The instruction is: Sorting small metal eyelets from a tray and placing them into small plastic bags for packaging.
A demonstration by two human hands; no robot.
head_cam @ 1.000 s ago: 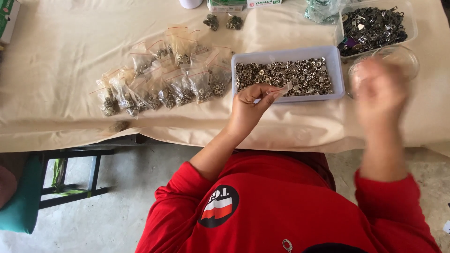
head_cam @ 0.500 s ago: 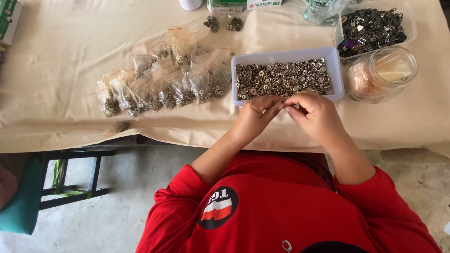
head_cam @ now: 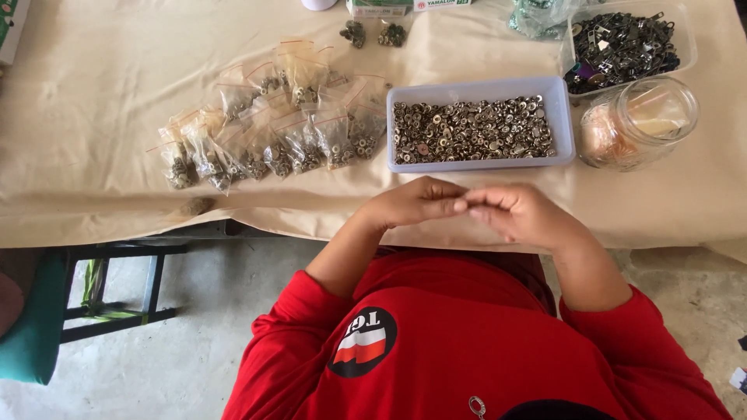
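My left hand (head_cam: 408, 204) and my right hand (head_cam: 523, 214) meet fingertip to fingertip at the table's front edge, just below a pale blue tray (head_cam: 562, 117). The tray is full of small metal snap buttons (head_cam: 471, 128). Both hands have curled fingers pinched at one spot. The small piece between the tips is hidden by the fingers. A glass jar (head_cam: 640, 120) holding pinkish and white contents lies on its side to the right of the tray, beyond my right hand.
Several small clear bags of metal parts (head_cam: 268, 128) lie to the left on the beige cloth (head_cam: 93, 117). A clear box of dark metal parts (head_cam: 626, 39) stands at the back right. A dark stool frame (head_cam: 117, 292) and a teal cushion (head_cam: 35, 327) are under the table's left side.
My left hand drew back from the tray with its pinch closed. My right hand came down from the jar and joined it, and both moved slightly nearer to me.
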